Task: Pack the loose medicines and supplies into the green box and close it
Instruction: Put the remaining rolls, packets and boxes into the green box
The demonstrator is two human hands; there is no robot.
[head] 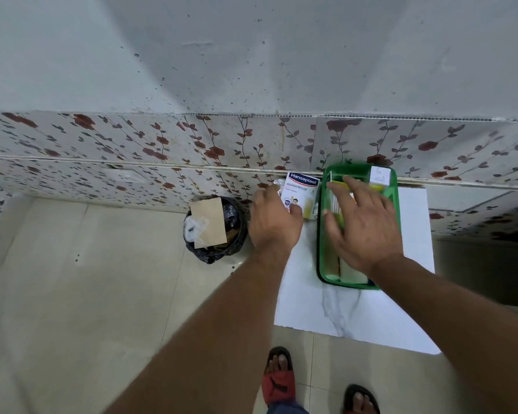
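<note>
The open green box (320, 234) sits on a white table top (356, 312) against the flowered wall. Inside it lie bandage rolls (350, 273) at the near end, a small white carton (379, 175) at the far right corner, and yellow and white packets under my fingers. My right hand (362, 225) is spread flat over the box's contents, fingers apart. My left hand (274, 222) grips a white and blue Hansaplast plaster box (301, 189) just left of the green box. A crinkled foil pack (278, 184) shows behind that hand. No lid is in view.
A black-bagged waste bin (214, 230) with cardboard and scraps stands on the floor left of the table. The tiled wall runs right behind the table. My sandalled feet (278, 377) are at the table's near edge. Beige floor tiles spread to the left.
</note>
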